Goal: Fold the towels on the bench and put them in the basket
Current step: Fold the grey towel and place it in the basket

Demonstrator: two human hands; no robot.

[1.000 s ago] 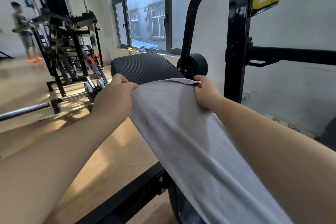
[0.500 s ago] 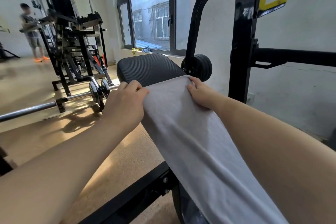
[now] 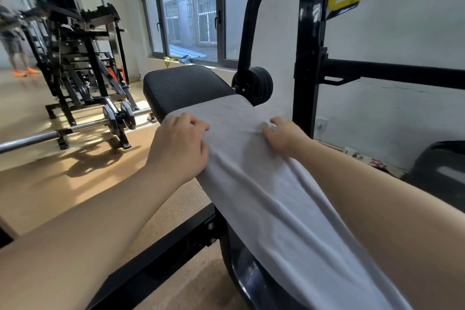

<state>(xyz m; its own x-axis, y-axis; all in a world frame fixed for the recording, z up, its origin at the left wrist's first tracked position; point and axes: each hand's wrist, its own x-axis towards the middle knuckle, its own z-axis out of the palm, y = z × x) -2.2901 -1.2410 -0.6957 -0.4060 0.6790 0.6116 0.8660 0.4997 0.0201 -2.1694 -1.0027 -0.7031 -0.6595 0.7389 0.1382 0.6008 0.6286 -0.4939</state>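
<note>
A long light-grey towel (image 3: 264, 184) lies lengthwise on the black padded bench (image 3: 186, 85). Its far end rests flat on the pad and its near end runs off the bottom of the view. My left hand (image 3: 181, 148) sits on the towel's left edge with the fingers curled over it. My right hand (image 3: 284, 136) is at the right edge, its fingertips bunching the cloth into small wrinkles. Both hands are a little short of the towel's far end. No basket is clearly visible.
A black rack upright (image 3: 307, 58) with a yellow hook and a crossbar stands right of the bench. A barbell (image 3: 75, 128) lies on the floor at left by a weight machine (image 3: 75, 58). A person stands far left. A dark rounded object (image 3: 440, 173) sits low right.
The towel's far end, held up by its corners before, now lies flat on the pad. Both hands have come back toward me along the towel's side edges.
</note>
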